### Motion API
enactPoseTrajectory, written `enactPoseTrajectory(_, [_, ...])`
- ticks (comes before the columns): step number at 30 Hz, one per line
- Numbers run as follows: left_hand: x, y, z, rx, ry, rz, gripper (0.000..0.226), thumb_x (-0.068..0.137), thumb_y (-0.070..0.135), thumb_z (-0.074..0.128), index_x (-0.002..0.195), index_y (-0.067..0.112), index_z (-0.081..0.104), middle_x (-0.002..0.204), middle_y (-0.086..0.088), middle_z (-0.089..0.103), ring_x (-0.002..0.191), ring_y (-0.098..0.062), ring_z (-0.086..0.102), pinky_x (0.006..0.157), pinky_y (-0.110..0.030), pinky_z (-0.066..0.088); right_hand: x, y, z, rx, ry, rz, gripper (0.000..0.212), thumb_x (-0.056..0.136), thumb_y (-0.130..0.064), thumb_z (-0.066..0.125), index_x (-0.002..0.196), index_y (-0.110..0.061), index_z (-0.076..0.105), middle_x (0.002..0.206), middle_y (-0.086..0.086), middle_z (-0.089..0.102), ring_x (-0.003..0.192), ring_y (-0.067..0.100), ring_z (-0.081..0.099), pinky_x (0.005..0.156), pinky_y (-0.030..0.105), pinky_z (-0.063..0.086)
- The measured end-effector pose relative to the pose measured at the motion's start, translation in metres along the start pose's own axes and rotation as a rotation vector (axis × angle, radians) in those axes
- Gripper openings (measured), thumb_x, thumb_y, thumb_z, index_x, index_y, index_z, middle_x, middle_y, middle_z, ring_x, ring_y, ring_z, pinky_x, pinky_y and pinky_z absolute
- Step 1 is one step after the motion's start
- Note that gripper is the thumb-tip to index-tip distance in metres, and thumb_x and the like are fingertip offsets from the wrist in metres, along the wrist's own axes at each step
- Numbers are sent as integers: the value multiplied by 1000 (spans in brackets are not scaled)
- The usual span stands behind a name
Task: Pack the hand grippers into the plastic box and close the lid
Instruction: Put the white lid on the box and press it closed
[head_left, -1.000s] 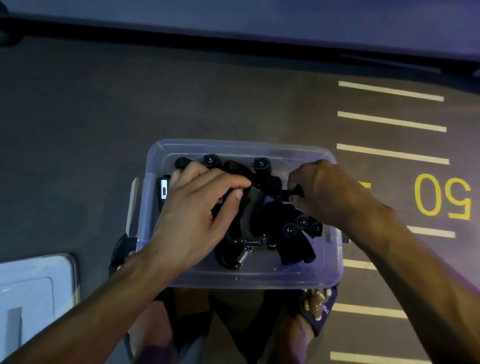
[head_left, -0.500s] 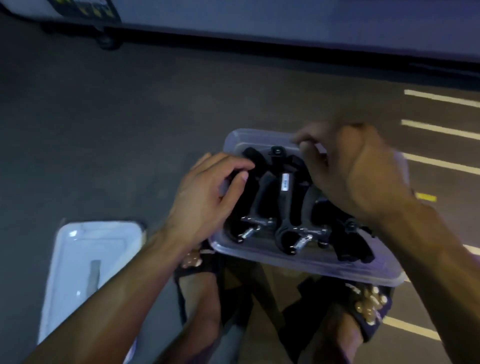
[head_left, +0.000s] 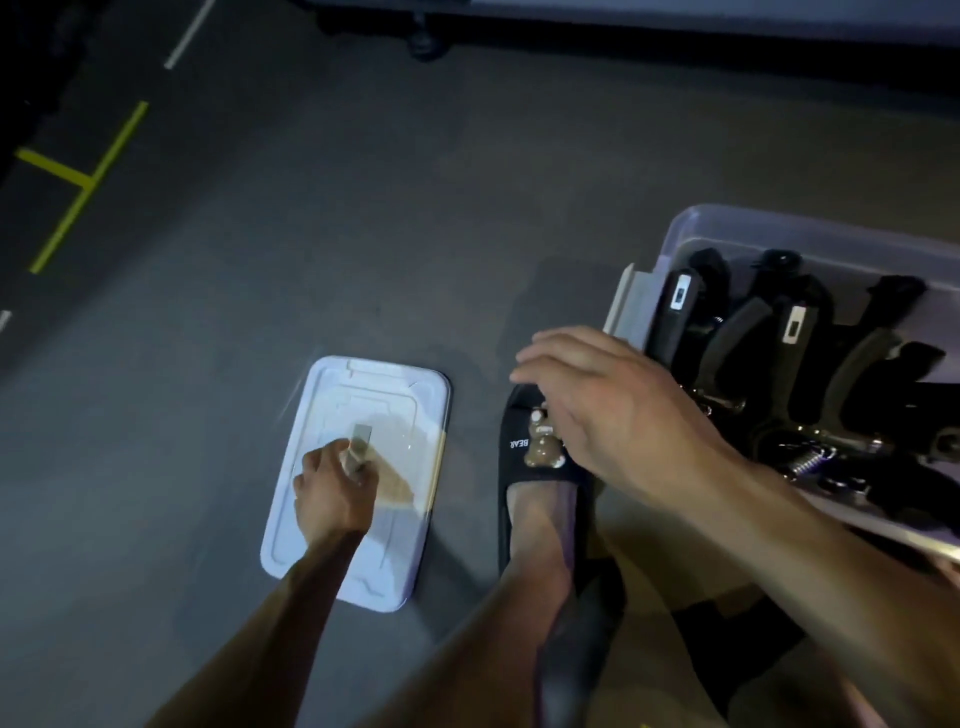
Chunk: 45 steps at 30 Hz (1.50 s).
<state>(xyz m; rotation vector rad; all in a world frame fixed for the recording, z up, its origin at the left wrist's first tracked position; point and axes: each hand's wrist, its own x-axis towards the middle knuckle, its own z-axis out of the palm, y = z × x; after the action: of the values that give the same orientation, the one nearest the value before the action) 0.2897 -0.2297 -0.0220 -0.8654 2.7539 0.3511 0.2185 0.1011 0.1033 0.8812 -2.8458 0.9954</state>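
Observation:
The clear plastic box (head_left: 779, 228) stands on the floor at the right, open, with several black hand grippers (head_left: 737, 338) lying inside, springs toward me. Its white lid (head_left: 374, 395) lies flat on the floor to the left, apart from the box. My left hand (head_left: 332, 493) rests on the lid with its fingers closed around the small grey handle in the lid's middle. My right hand (head_left: 613, 415) hovers just left of the box's near corner, fingers spread, holding nothing.
My foot in a black slipper with a bear charm (head_left: 540, 452) sits between lid and box. A white latch flap (head_left: 626, 301) sticks out from the box's left side. Yellow floor lines (head_left: 78, 192) mark the far left. A caster wheel (head_left: 421, 44) stands at the back.
Both hands have left the box. My left hand went left and down onto the lid and closed on its handle. My right hand pulled out to the box's left side. The view swung left.

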Motion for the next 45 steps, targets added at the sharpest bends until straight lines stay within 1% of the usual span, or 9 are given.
enactPoseTrajectory(5, [9,-19,3,-12,-24,6,30,91,28,70,118,17,65,116,-13,69,101,-36,67,87,-42,54,0,1,-3,33,63,50,28,86,1,63,108,-12,73,114,-2,70,113,21,63,96,38,51])
enactPoseTrajectory(11, [17,-20,-8,27,-103,109,32,93,23,67,122,13,60,113,-12,74,99,-35,70,87,-42,55,-6,6,-17,75,126,130,24,94,-7,56,111,-13,72,112,-5,69,110,15,60,99,25,45])
enactPoseTrajectory(16, [17,40,-58,2,77,273,41,81,22,79,120,20,66,101,-14,71,94,-44,69,80,-45,52,-15,13,-48,80,209,252,28,97,-9,51,118,-15,69,120,-3,67,115,12,59,103,21,42])
enactPoseTrajectory(20, [14,138,-135,-38,182,670,45,77,17,85,118,20,68,103,-12,68,90,-39,66,76,-39,46,-26,22,-93,49,397,303,28,96,-9,56,120,-17,67,126,-4,64,115,12,59,101,25,45])
enactPoseTrajectory(23, [-15,231,-172,-64,129,975,45,81,32,81,124,26,69,107,-2,68,86,-20,61,77,-29,41,-44,33,-133,39,607,326,25,95,-10,58,119,-12,66,125,2,64,118,13,59,100,28,45])
enactPoseTrajectory(27, [-67,329,-145,-7,-192,1414,47,81,47,63,128,39,64,109,11,61,93,-13,60,84,-36,52,-85,79,-155,84,766,505,29,98,-32,59,124,-20,62,118,6,66,105,22,66,88,45,53])
enactPoseTrajectory(31, [-105,373,-78,161,-257,1638,46,87,40,59,132,34,66,116,3,65,94,-23,62,82,-37,51,-136,122,-148,59,694,812,44,87,-53,56,126,-32,57,111,4,64,87,16,65,77,47,58])
enactPoseTrajectory(38, [-107,391,-33,101,-362,1584,42,96,35,59,139,37,61,124,10,58,107,-15,56,92,-27,39,-164,159,-132,-125,529,950,41,85,-21,75,123,-15,63,124,10,52,98,41,58,83,51,54])
enactPoseTrajectory(45, [-104,379,-25,16,-331,1538,39,90,28,66,129,31,70,110,10,60,93,-12,59,85,-30,47,-167,165,-134,-22,614,964,54,77,-28,84,126,-18,62,124,4,50,103,25,58,83,35,54])
